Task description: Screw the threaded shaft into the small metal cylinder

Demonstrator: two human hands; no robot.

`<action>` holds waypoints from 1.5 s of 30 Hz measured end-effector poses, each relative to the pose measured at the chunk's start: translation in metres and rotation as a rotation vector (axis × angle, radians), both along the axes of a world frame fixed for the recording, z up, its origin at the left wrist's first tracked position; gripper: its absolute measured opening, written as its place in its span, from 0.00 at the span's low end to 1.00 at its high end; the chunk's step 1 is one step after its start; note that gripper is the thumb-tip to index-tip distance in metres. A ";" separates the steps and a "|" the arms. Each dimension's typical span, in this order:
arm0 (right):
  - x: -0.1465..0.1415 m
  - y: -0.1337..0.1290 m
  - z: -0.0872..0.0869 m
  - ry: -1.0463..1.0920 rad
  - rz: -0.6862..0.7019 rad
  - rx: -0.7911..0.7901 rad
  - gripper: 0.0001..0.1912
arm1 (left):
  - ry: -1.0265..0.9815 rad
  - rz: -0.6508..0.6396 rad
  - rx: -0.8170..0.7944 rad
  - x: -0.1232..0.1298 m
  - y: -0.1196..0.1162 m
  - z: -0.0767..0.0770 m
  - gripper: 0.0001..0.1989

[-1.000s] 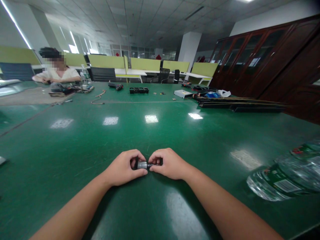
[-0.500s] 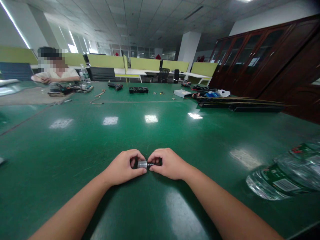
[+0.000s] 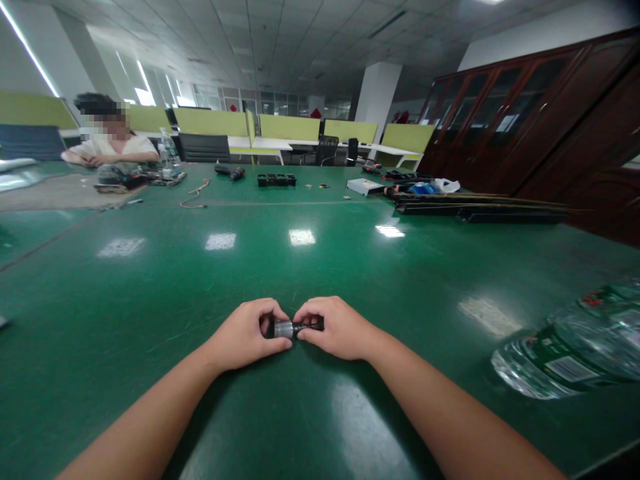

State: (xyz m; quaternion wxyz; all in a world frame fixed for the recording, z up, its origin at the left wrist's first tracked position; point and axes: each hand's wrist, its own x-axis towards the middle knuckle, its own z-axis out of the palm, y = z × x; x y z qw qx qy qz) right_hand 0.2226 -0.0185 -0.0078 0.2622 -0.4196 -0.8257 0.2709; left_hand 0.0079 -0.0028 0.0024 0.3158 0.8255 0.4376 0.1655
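Observation:
A small metal cylinder (image 3: 283,329) lies low in the middle of the view, just above or on the green table (image 3: 300,277). My left hand (image 3: 255,335) is closed round it, thumb below and fingers above. From its right end a thin dark shaft (image 3: 306,327) runs into my right hand (image 3: 334,328), whose thumb and fingers pinch it. The fingertips of both hands almost meet between the two parts. Whether shaft and cylinder are one piece I cannot tell. My palms hide the outer ends.
Large water bottles (image 3: 570,360) lie at the right. Farther back are a black tray (image 3: 277,180), a power drill (image 3: 230,172), a white box (image 3: 365,186) and long black bars (image 3: 515,212). A person (image 3: 113,147) sits at the far left.
Cylinder and left fingertips have shifted very slightly left. Both hands keep their grip.

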 end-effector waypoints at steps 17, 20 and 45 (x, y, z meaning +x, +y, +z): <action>0.000 0.000 0.000 -0.040 0.019 0.041 0.08 | 0.026 -0.010 0.014 -0.001 0.002 -0.004 0.13; 0.000 0.000 0.000 -0.037 0.018 0.042 0.09 | 0.026 -0.012 0.011 -0.001 0.002 -0.004 0.12; 0.006 0.003 0.003 -0.073 -0.025 -0.002 0.06 | 0.039 0.001 0.025 -0.001 0.002 -0.004 0.12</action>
